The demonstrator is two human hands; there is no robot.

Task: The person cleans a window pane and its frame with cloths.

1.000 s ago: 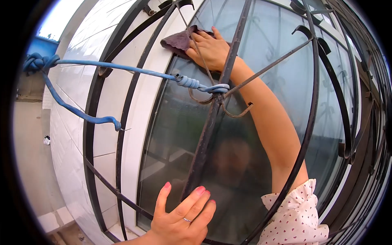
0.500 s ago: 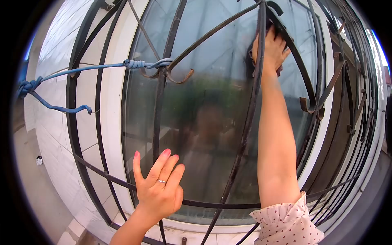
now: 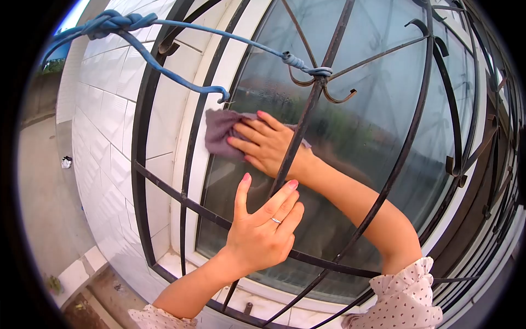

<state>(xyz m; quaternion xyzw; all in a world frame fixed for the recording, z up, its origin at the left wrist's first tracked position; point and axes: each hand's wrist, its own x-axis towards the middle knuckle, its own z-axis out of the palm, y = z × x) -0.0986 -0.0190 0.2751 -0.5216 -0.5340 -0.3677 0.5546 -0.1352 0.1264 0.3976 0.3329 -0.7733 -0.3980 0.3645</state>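
Note:
My right hand (image 3: 271, 142) reaches through the window bars and presses a purple-grey cloth (image 3: 222, 134) on the left part of the window pane (image 3: 350, 126), near its white frame. Its fingers lie over the cloth, and a slanting bar crosses in front of the wrist. Lower down, my left hand (image 3: 263, 230), with a ring on one finger, rests against the same black metal bar (image 3: 309, 109). The fingers of this hand are stretched out with the thumb apart; its palm side is hidden.
A black metal grille (image 3: 145, 137) stands in front of the window. Blue wire (image 3: 181, 79) is knotted to it and stretches to the upper left, with a loose end hanging. White wall tiles (image 3: 104, 120) are at left. Water drops show on the upper left glass.
My right hand has moved the cloth from the upper right of the pane down to its left side. My left hand stays at the bar, while the view has shifted left.

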